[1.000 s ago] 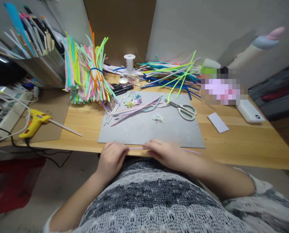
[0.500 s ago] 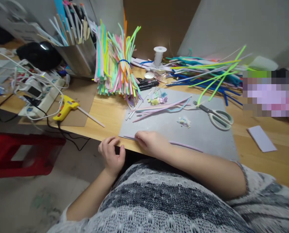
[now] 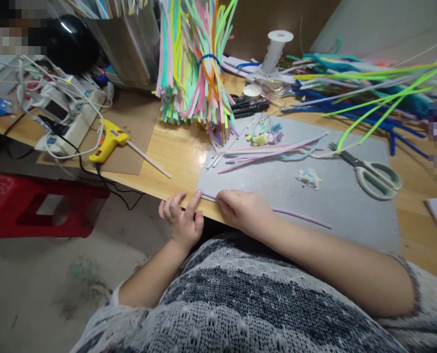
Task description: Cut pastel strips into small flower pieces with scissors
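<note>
Lilac pipe cleaner point(image 3: 301, 216): thin, fuzzy, straight, lying flat along the near edge of the grey mat point(image 3: 336, 196). Mat is a matte rectangular sheet w/ faint grid marks.

Right hand point(image 3: 246, 211) rests palm-down over the pipe cleaner's left end, fingers curled onto it and pressing it to the mat; whether it's actually pinched can't be told. Left hand point(image 3: 182, 218) sits just off the mat's near-left corner, fingers loosely spread, index tip touching the pipe cleaner's end; nothing gripped.

On the mat, far side: loose pastel strands, small fluffy bits, scissors point(image 3: 373, 171) w/ pale green handles toward the right edge. Behind the mat a tall banded bundle of pipe cleaners point(image 3: 196, 73), and a white spool. Left of the mat a yellow glue gun point(image 3: 108, 144) on brown cardboard.

Table point(image 3: 174, 162) is glossy light wood. Below it, bare concrete-looking floor and a red plastic stool point(image 3: 38, 211).
</note>
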Available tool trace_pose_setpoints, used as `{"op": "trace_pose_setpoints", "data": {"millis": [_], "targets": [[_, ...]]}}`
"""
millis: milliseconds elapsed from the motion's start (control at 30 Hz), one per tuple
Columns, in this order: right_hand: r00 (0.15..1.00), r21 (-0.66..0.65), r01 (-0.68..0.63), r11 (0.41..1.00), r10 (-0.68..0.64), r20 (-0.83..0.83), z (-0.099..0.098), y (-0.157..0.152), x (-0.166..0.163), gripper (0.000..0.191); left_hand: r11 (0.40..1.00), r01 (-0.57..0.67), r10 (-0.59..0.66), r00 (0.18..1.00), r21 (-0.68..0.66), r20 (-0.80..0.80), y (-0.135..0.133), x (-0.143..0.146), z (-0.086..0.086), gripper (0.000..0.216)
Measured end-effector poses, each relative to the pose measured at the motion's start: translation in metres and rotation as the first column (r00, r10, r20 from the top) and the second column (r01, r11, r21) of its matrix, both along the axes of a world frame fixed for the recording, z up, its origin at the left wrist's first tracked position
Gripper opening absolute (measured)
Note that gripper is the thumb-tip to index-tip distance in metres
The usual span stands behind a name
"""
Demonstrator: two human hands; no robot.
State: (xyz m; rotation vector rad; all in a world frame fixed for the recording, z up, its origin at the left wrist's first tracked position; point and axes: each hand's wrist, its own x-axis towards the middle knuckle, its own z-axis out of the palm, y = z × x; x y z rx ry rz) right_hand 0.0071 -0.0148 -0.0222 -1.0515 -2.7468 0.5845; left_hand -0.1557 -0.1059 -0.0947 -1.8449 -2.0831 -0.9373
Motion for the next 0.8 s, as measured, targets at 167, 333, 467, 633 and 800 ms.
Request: {"op": "trace_pose_setpoints", "data": {"millis": [167, 333, 467, 633, 800], "targets": [[1.000, 0.005, 0.005, 1.000, -0.005, -0.001, -0.0007, -0.0003, -0.0009, 0.025, 1.000, -0.005, 0.006, 1.000, -0.006, 0.023, -0.0001, 0.0011, -0.0008, 0.042], [1.000, 0.000, 0.013, 1.000, -0.013, 0.002, -0.0015, 0.0002, -0.0007, 0.024, 0.995, -0.013, 0.010, 0.999, 0.095, 0.035, 0.0033, 0.0033, -0.0054, 0.048], [1.000, -0.012, 0.019, 1.000, -0.019, -0.002, -0.0014, 0.0003, -0.0005, 0.023, 0.982, -0.046, 0.046, 0.999, 0.183, 0.009, 0.0063, 0.0048, -0.0084, 0.051], [1.000, -0.018, 0.013, 1.000, -0.014, -0.014, -0.0011, 0.0006, -0.0002, 0.023, 0.991, -0.040, 0.044, 0.999, 0.126, -0.028, 0.0053, 0.0039, -0.0088, 0.047], [1.000, -0.020, 0.016, 1.000, -0.016, -0.010, -0.0017, 0.0010, -0.0015, 0.023, 0.993, -0.038, 0.044, 0.998, 0.110, -0.049, 0.0050, 0.0031, -0.0082, 0.046]]}}
